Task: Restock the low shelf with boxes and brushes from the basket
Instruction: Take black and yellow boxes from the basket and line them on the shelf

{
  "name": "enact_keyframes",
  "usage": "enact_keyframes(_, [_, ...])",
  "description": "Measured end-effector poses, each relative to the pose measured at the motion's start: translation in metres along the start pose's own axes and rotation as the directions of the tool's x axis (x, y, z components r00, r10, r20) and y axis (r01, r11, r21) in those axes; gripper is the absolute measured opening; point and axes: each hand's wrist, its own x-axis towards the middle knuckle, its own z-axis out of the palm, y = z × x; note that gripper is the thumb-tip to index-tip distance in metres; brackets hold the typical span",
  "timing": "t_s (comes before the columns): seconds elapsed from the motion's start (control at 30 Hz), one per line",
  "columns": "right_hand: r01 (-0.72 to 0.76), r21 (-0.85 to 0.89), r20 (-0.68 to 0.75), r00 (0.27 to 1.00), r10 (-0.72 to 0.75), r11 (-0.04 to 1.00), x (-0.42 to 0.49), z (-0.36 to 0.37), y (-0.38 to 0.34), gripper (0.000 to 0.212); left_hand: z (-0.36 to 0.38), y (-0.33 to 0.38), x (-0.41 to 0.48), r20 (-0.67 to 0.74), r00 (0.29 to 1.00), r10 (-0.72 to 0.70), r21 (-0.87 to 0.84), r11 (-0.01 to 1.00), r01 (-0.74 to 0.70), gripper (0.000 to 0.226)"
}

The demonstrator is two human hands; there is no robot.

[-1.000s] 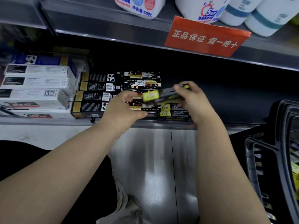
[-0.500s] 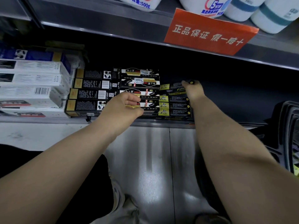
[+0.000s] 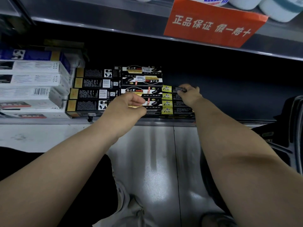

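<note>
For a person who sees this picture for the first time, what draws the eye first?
The orange-red sign with white characters on the upper shelf edge, top right, stands out most. Below it, the right hand holds the top yellow-and-black carton of a stack on the low shelf, while the left hand hangs loosely curled before the black-and-gold boxes.

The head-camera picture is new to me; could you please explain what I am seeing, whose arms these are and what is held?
There is no machine: a person wears a camera on the head, looking down at their own bare arms. The right hand holds a black-and-yellow box on top of a stack of like boxes on the low shelf. The left hand hovers loosely curled before the black boxes, apparently holding nothing. White boxes lie further left; the basket stands at the right edge.
</note>
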Motion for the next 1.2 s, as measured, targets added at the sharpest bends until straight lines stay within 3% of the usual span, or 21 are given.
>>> enact_keyframes(0.1, [-0.005, -0.034, 0.023, 1.000, 0.006, 0.999, 0.003, -0.002, -0.002, 0.033, 0.000, 0.001, -0.002, 0.007, 1.000, 0.006, 0.014, 1.000, -0.007, 0.016])
enact_keyframes(0.2, [-0.022, -0.073, 0.015, 1.000, 0.023, 0.997, 0.003, -0.002, -0.002, 0.043, 0.002, 0.003, -0.004, 0.012, 1.000, 0.027, 0.012, 1.000, -0.027, 0.016])
enact_keyframes(0.33, [-0.050, -0.231, -0.048, 0.998, 0.040, 0.972, -0.010, -0.004, -0.018, 0.049, 0.007, 0.010, -0.007, 0.031, 0.998, 0.046, 0.012, 0.999, -0.047, 0.016])
enact_keyframes(0.47, [0.027, -0.339, -0.046, 0.998, -0.046, 0.940, -0.032, -0.033, -0.053, 0.054, 0.023, 0.032, -0.013, 0.079, 0.992, 0.103, 0.014, 0.994, -0.104, 0.014])
enact_keyframes(0.6, [0.271, -0.261, 0.079, 0.963, -0.259, 0.926, -0.089, -0.088, -0.067, 0.039, 0.047, 0.060, -0.028, 0.142, 0.973, 0.180, 0.018, 0.983, -0.185, 0.016])
enact_keyframes(0.7, [0.334, 0.011, 0.033, 0.942, -0.334, 0.943, -0.142, -0.124, -0.038, 0.023, 0.069, 0.077, -0.045, 0.198, 0.946, 0.256, 0.018, 0.964, -0.265, 0.015])
enact_keyframes(0.83, [0.380, 0.273, -0.093, 0.925, -0.368, 0.884, -0.201, -0.166, 0.033, 0.010, 0.102, 0.097, -0.069, 0.302, 0.846, 0.439, 0.085, 0.872, -0.483, 0.015])
enact_keyframes(0.97, [0.302, 0.380, -0.204, 0.949, -0.239, 0.874, -0.239, -0.198, 0.121, 0.013, 0.130, 0.113, -0.092, 0.457, 0.664, 0.592, 0.195, 0.661, -0.724, 0.022])
enact_keyframes(1.1, [0.102, 0.317, -0.194, 0.980, -0.041, 0.943, -0.246, -0.197, 0.206, 0.009, 0.157, 0.126, -0.104, 0.616, 0.557, 0.557, 0.240, 0.540, -0.807, 0.020])
enact_keyframes(1.2, [-0.028, 0.139, -0.186, 0.981, 0.054, 0.990, -0.231, -0.179, 0.256, 0.014, 0.176, 0.128, -0.102, 0.684, 0.491, 0.539, 0.284, 0.422, -0.861, 0.025])
